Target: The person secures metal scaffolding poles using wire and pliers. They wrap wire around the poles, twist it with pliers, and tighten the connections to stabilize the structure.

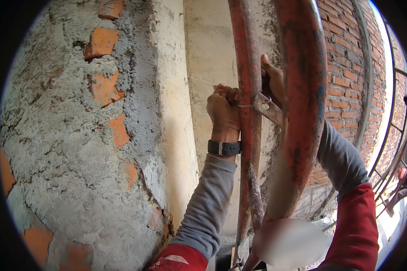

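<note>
My left hand (pixel 224 109), with a black strap at its wrist, is closed in a pinch beside the thinner red pipe (pixel 248 58). A fine wire (pixel 206 83) sticks out from its fingers. On the other side of that pipe is my right hand (pixel 275 81), thumb raised; the thicker red pipe (pixel 301 90) and the thinner one hide most of its fingers. Between the two pipes runs a short flat metal brace (pixel 267 109) with a bolt in it. A loop of wire (pixel 245 106) circles the thinner pipe near the brace's end.
Close on the left stands a rough mortar wall (pixel 72 149) with exposed orange brick. A cream plastered column (pixel 174 90) is behind my left arm. At right are a brick wall (pixel 348 77) and dark metal framing (pixel 395 126). A blurred pale patch covers the pipes' lower part.
</note>
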A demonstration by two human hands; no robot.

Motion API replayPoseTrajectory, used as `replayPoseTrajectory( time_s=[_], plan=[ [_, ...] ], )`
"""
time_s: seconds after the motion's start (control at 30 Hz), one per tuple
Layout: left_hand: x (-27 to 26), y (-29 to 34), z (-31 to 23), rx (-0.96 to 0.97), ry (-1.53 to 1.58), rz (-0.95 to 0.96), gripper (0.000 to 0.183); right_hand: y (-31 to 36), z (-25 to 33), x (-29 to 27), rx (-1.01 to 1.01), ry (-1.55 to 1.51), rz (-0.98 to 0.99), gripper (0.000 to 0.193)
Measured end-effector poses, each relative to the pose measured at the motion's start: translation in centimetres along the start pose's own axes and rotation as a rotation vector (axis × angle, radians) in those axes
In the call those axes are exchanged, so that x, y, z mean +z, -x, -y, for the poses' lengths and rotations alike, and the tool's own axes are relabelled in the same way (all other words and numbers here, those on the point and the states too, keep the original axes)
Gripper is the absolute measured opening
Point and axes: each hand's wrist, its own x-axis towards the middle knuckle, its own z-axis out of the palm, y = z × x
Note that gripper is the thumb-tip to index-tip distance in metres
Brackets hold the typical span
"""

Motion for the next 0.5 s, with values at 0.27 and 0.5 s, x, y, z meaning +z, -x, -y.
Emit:
replayPoseTrajectory(
  time_s=[0.27, 0.5],
  plan=[
    [0.0, 0.4, 0.0, -0.004, 0.132, -0.035, 0.020, 2.1, 0.8, 0.0, -0.104, -0.221, 0.089, 0.044],
    [0.7, 3.3, -0.7, -0.011, 0.121, 0.000, 0.023, 3.7, 0.8, -1.0, -0.116, -0.085, -0.052, 0.032]
  ],
)
